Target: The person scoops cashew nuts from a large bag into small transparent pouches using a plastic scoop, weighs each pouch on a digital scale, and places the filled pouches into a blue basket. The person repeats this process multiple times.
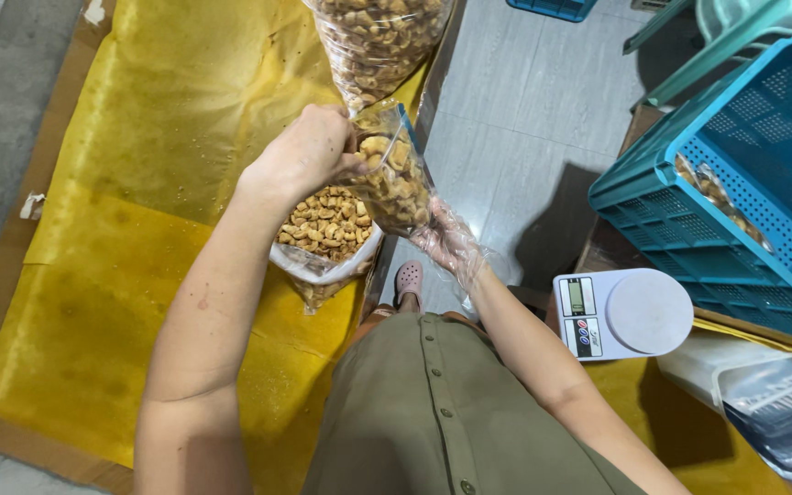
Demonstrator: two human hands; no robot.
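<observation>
Nearest the wearer, to the right of the right hand: a small white digital kitchen scale (623, 313) with a round platform, nothing on it. Just beyond it, a clear plastic lidded tub (763, 390) and a teal perforated plastic crate (735, 183) holding what looks like a few filled packets.

Right hand (449, 240), in a thin clear disposable glove, cups the underside of a small clear zip-top plastic bag of golden fried snack pieces (394, 179); fingers curled up beneath it, bearing the weight. Left hand (309, 151), bare, closed in a pinch on the bag's top edge, thumb and fingers pressed together at the blue zip strip. Whether the strip is fully closed cannot be told; the left hand covers part of it.

Bag looks well filled, so filling appears largely done. Judged remaining: closing the top, and no weighing yet, as the scale is bare.

Below the left hand, an open white-rimmed sack of the same snack pieces (327, 234) rests on the yellow sheet over cardboard (139, 183). Beyond both hands, a large clear plastic bag of snack pieces (378, 37), much still unpacked.
</observation>
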